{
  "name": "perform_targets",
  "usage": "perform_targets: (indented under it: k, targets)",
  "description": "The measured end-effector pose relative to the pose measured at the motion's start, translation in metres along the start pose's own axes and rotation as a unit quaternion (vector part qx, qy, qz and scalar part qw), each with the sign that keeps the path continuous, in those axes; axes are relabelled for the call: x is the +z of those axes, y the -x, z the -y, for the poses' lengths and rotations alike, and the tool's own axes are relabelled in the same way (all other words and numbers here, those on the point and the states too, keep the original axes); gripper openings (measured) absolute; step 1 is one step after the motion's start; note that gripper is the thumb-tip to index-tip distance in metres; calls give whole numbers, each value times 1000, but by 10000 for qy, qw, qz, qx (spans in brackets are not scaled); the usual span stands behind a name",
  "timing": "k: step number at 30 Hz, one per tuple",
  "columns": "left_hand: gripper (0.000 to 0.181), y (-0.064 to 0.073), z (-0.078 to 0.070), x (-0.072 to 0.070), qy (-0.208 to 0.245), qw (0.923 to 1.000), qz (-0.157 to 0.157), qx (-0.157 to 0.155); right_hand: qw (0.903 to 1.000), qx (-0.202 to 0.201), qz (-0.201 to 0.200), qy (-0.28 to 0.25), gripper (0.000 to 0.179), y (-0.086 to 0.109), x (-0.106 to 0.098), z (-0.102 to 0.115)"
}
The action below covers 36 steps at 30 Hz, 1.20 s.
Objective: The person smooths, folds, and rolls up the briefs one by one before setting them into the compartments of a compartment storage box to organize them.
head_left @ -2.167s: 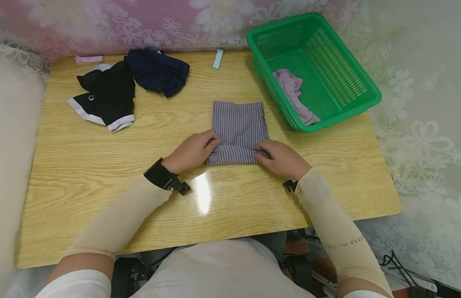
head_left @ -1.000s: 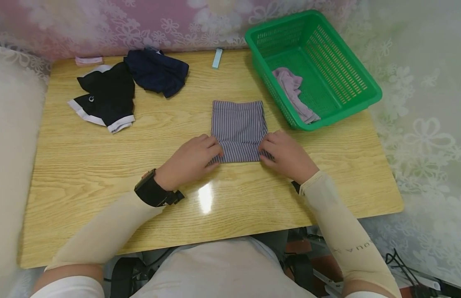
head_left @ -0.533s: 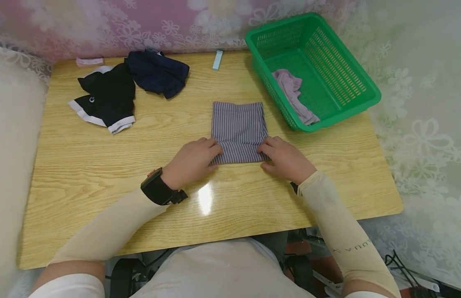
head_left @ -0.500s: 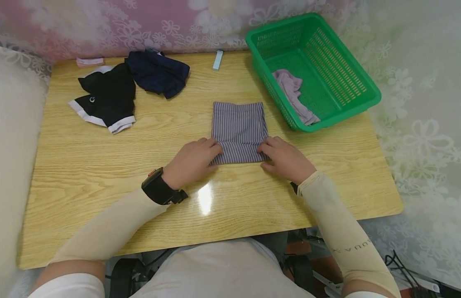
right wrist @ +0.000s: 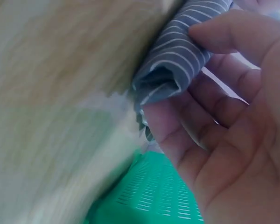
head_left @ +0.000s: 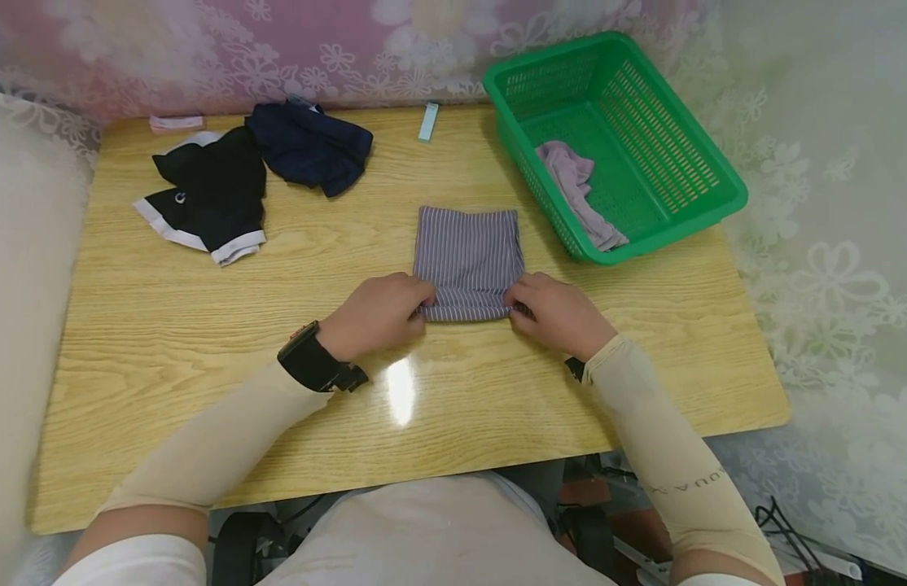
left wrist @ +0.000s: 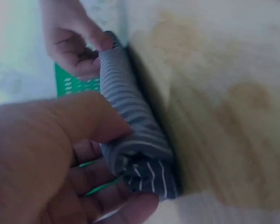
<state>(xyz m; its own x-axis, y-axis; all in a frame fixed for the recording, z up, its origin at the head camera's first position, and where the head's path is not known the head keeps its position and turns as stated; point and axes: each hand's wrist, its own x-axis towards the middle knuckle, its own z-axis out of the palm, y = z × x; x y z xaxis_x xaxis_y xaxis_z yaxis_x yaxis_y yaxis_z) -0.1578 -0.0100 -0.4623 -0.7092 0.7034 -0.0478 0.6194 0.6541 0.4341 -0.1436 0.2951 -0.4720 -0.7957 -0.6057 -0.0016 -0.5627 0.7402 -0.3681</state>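
A folded grey-purple garment with white stripes [head_left: 468,244] lies in front of me in the head view, its near edge turned up in a thick roll. My left hand [head_left: 380,313] pinches the left end of this roll. In the left wrist view the thumb [left wrist: 100,119] presses on the striped roll [left wrist: 140,121], with fingers beneath it. At the right end, my right hand [head_left: 563,313] pinches the roll too. Its thumb [right wrist: 224,30] lies on the striped cloth [right wrist: 177,56] in the right wrist view, and the fingers curl under. What kind of garment it is cannot be told.
A green basket [head_left: 666,244] holding a mauve cloth [head_left: 574,195] stands at the back right. At the back left lie a black garment with white trim [head_left: 222,191] and a navy garment [head_left: 310,146]. Pale blue [head_left: 427,122] and pink [head_left: 177,123] strips sit along the wooden table's [head_left: 204,391] back edge.
Half a second ago the hands' fingers rested over a flat near fold. Now they pinch its ends, and the near edge is lifted and rolled thicker. Basket and other garments have stayed put.
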Motion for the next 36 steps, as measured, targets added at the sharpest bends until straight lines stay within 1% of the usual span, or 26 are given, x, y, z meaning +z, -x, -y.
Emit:
perform_targets:
  k: [3, 6, 9, 12, 14, 16, 18, 20, 22, 25, 27, 29, 31, 33, 35, 36]
  targets:
    - [14, 0, 5, -8, 527, 9984, 178, -100, 9990, 197, 75, -398, 15, -1, -5, 0]
    - [20, -1, 10, -16, 1057, 9936, 326, -206, 9967, 388, 49, -715, 16, -2, -10, -1]
    - [27, -1, 15, -22, 1640, 9852, 347, -363, 9951, 481, -52, -864, 17, -5, -13, -1]
    - [28, -3, 22, -24, 2236, 9729, 268, -524, 9932, 576, -180, -1000, 20, -9, -15, -2]
    - [28, -5, 27, -23, 2485, 9663, 216, -632, 9911, 708, -266, -1095, 20, -12, -16, -1]
    - [27, -9, 31, -22, 2608, 9626, 138, -721, 9891, 881, -322, -1131, 20, -15, -15, -2]
    - [26, -13, 34, -20, 2576, 9630, 29, -786, 9877, 1068, -391, -1076, 19, -19, -14, -3]
    - [23, -19, 37, -18, 2413, 9668, -115, -830, 9864, 1236, -442, -992, 19, -23, -12, -5]
    - [20, -23, 39, -15, 2131, 9730, -243, -858, 9852, 1379, -446, -918, 19, -27, -11, -7]
    - [16, -28, 43, -12, 1656, 9811, -343, -942, 9843, 1509, -363, -840, 19, -31, -8, -10]
    - [16, -30, 44, -11, 1414, 9840, -372, -1021, 9843, 1549, -261, -808, 21, -32, -7, -13]
    - [20, -31, 45, -10, 1220, 9851, -445, -1125, 9836, 1589, -192, -834, 23, -32, -6, -16]
    - [25, -31, 46, -10, 1124, 9845, -542, -1230, 9828, 1612, -165, -890, 26, -32, -6, -18]
    - [29, -30, 46, -10, 1004, 9847, -657, -1263, 9826, 1590, -178, -941, 29, -31, -7, -20]
    - [30, -26, 43, -13, 896, 9862, -759, -1168, 9856, 1406, -230, -907, 33, -29, -7, -20]
    - [30, -24, 41, -14, 805, 9881, -800, -1034, 9883, 1245, -246, -848, 35, -28, -8, -20]
